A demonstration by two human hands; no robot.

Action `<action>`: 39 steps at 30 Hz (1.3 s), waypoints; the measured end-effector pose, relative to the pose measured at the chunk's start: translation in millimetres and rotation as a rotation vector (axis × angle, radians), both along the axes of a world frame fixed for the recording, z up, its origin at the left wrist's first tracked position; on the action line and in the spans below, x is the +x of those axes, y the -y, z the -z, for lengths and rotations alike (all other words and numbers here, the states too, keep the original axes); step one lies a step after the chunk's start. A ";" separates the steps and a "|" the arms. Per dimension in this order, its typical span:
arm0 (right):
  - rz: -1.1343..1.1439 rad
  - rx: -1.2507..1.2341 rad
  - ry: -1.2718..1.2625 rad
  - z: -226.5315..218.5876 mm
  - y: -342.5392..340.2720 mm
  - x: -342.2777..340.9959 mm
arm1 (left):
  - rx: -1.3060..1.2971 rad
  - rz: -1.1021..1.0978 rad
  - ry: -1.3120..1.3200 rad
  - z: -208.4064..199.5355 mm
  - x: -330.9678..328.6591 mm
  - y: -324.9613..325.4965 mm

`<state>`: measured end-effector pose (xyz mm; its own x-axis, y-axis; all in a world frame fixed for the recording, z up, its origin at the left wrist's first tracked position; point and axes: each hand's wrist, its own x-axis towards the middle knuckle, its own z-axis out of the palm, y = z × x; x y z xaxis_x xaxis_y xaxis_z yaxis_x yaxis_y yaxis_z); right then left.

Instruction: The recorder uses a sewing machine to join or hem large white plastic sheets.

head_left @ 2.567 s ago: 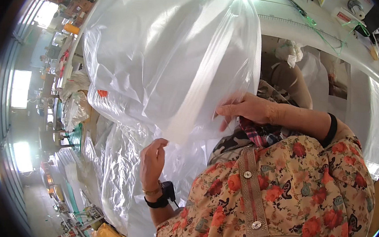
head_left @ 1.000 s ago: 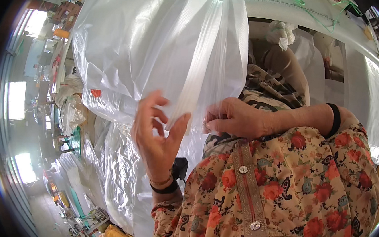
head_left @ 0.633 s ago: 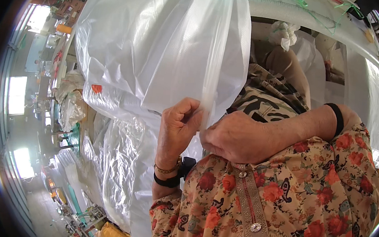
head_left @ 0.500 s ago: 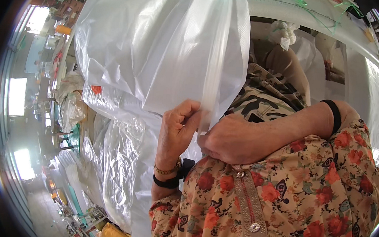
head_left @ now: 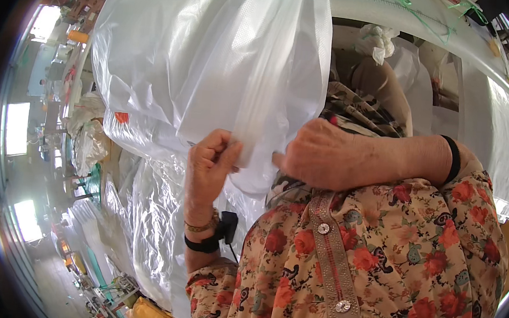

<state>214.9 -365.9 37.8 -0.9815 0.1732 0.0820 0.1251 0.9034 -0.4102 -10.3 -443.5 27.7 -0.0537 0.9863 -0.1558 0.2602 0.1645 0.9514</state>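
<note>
A large sheet of translucent white plastic [head_left: 214, 60] hangs in folds in front of me, gathered at the top of the view. A folded plastic strip [head_left: 256, 105] runs down along it. My left hand [head_left: 211, 164] pinches the lower end of this strip between thumb and fingers. My right hand [head_left: 317, 155] is curled closed just to the right, apart from the strip. A small red bit shows by its knuckles; what the fingers hold, if anything, is hidden.
Crumpled clear plastic [head_left: 163, 211] lies below the sheet on the left. A white plastic bundle [head_left: 376, 43] sits beyond my camouflage-patterned lap covering [head_left: 360, 107]. Green string [head_left: 424, 17] lies at the upper right. A yellow package [head_left: 155, 315] is at the lower left.
My left hand has moved left, drawing the strip's lower end with it. My right hand has come away from the strip, up and to the right, so a gap separates the hands.
</note>
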 end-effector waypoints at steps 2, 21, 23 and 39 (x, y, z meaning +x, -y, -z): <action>-0.023 0.060 -0.025 13.4 -3.0 0.3 | 0.053 -0.008 -0.160 -1.3 -16.3 -1.0; 0.023 0.015 0.015 -18.3 6.0 18.0 | 0.641 0.442 -0.919 -63.6 12.3 -7.0; -0.006 -0.036 -0.038 -23.0 10.7 14.3 | 0.455 0.457 -0.649 -34.4 26.6 -3.4; -0.056 -0.104 -0.110 8.0 28.8 -7.2 | -0.086 0.316 -0.123 4.7 37.0 -5.3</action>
